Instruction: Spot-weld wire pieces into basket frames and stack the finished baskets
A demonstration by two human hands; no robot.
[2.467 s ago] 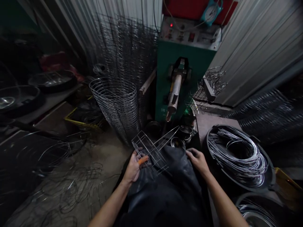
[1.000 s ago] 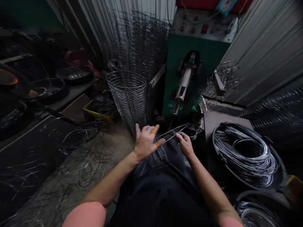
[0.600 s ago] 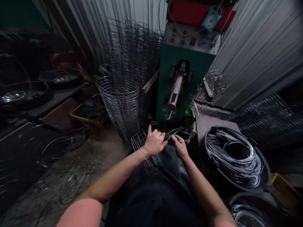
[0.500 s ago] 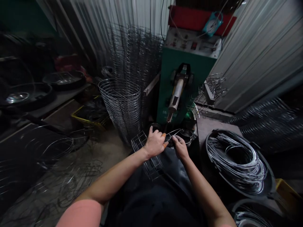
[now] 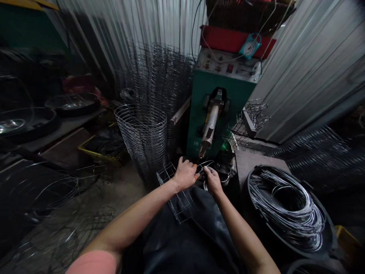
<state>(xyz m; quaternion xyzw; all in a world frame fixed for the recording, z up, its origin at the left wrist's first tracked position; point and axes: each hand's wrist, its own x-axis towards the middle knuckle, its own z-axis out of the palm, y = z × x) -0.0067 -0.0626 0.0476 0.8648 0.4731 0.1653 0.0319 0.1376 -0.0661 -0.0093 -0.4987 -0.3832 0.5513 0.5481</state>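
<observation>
Gripping a rectangular wire basket frame (image 5: pixel 174 194), the left hand (image 5: pixel 185 176) curls its closed fingers over the frame's far end, with an orange finger guard (image 5: pixel 195 166) on one finger. The frame tilts across the dark apron (image 5: pixel 182 238) on the person's lap. Just beside it, the right hand (image 5: pixel 212 182) pinches a thin steel wire (image 5: pixel 205 163) between closed fingers. Ahead stands a green spot welder (image 5: pixel 199 121); a stack of wire baskets (image 5: pixel 141 137) rises to the left, and a black tub (image 5: pixel 248 190) of wire coils sits to the right.
</observation>
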